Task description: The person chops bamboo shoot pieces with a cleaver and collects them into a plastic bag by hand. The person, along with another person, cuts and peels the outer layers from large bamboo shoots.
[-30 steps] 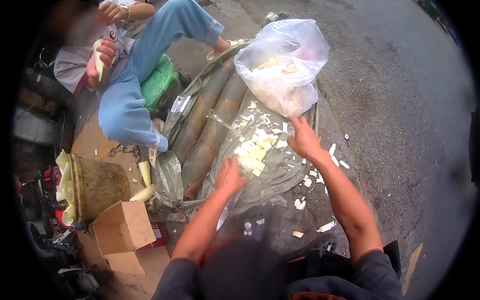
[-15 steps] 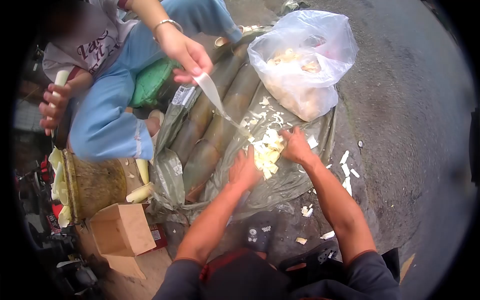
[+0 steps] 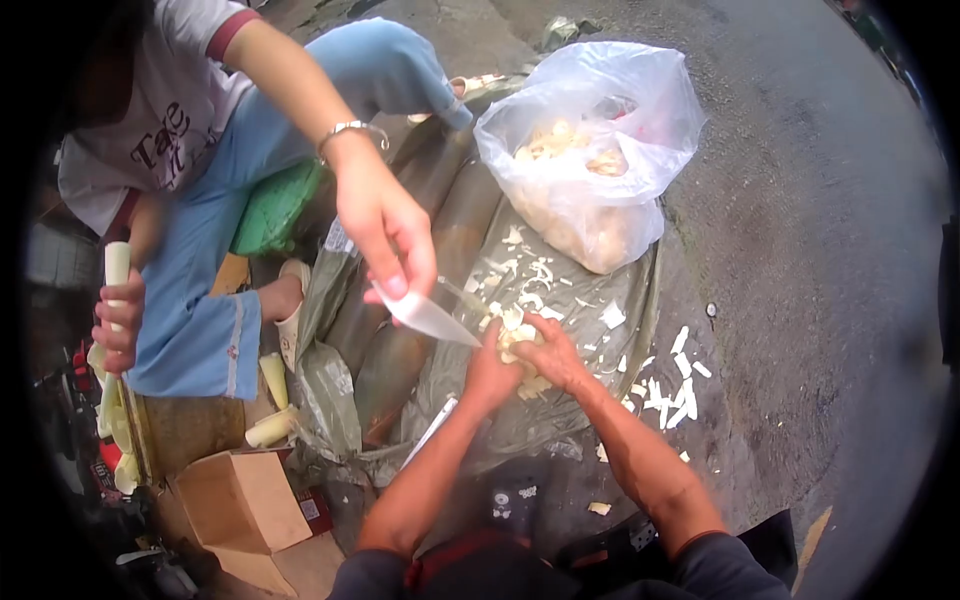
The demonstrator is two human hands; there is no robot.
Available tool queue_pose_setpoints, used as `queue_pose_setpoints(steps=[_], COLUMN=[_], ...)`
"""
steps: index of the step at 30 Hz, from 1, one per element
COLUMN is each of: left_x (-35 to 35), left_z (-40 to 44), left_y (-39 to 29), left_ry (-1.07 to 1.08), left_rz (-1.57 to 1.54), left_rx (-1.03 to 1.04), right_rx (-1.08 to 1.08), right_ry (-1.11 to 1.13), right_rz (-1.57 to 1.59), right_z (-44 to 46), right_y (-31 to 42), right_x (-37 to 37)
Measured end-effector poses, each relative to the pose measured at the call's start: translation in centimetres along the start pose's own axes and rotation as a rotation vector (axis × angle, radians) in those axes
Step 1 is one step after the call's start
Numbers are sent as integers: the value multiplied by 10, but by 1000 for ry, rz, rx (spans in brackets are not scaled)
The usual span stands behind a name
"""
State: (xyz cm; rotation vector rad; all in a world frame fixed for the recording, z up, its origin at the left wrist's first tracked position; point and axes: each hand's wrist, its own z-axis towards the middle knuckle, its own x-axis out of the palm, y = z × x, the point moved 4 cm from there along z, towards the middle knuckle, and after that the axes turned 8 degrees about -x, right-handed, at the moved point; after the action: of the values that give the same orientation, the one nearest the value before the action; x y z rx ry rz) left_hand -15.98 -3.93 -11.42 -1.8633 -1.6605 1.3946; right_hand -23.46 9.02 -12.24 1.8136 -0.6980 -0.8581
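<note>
Head camera, looking down: closest in is a dark shoe [image 3: 512,502] with little charms on it, and an open cardboard box [image 3: 275,505] sits off to the left. Just past them, the person's left hand [image 3: 492,370] and right hand [image 3: 550,355] are cupped on two sides of some pale pieces [image 3: 515,335]. Both hands touch the pieces. The fingers curl in around them, but the tips are tucked away, so I cannot tell if they are squeezed tight or a bit apart.

The pieces lie on a grey-green plastic sheet [image 3: 622,285]. It looks like the step in hand is gathering — getting loose bits into one bunch between two hands. I think the next move calls for keeping the hands snug and low, since bits this small could slip out. White scraps [image 3: 682,402] lie on the ground past the right forearm.

Close by, a co-worker's hand [image 3: 385,225] holds a thin pale strip [image 3: 428,316] that points toward the left hand — too blurry to say if it is a blade or a peel. The co-worker's other hand [image 3: 118,335] grips a pale stick [image 3: 117,265].

Farther off, a see-through bag [image 3: 645,95] with pale stuff inside sits on the sheet, next to long brown round things [image 3: 465,215].
</note>
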Motion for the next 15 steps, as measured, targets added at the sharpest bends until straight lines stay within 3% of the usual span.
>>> queue_pose_setpoints(steps=[7, 11, 14, 15], left_x=[3, -10, -16, -25], left_z=[-11, -21, 3, 11], left_y=[-5, -52, -75, -99], left_ry=[-8, -40, -123, -242], left_rz=[-54, -118, -254, -131], left_rx=[18, 17, 130, 235], right_rx=[-104, -131, -175, -218], right_ry=[-152, -180, -234, -263], right_rz=[208, 203, 95, 100], right_z=[-17, -15, 10, 21], right_y=[-5, 34, 78, 97], right_x=[9, -10, -31, -41])
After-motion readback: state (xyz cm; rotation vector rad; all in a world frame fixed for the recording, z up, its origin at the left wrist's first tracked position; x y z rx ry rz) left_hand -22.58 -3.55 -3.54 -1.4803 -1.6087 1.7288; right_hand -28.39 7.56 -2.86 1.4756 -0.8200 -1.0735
